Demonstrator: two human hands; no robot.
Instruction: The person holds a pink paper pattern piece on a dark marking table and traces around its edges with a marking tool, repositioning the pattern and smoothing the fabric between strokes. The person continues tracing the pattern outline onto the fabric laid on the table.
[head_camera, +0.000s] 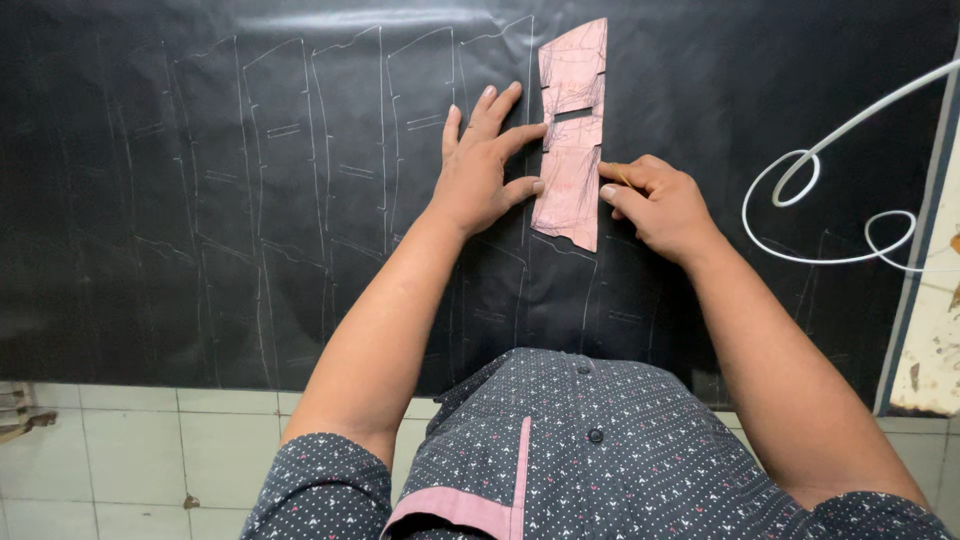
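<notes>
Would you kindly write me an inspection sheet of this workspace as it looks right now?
Surface: black sheet spread flat, covered in rows of traced pale outlines.
Job's things: pink pattern template lying flat on the sheet; thin marking tool, mostly hidden in the fingers.
Clutter: nothing seen.
Grips: left hand pressed flat, fingers on the template's left edge; right hand closed on the marking tool at the template's right edge.
Cables: white cord looping over the sheet at right.
Surroundings: tiled floor below; worn pale board at right edge.

Marking tool (622, 179) mostly hidden in right hand (665, 208).
</notes>
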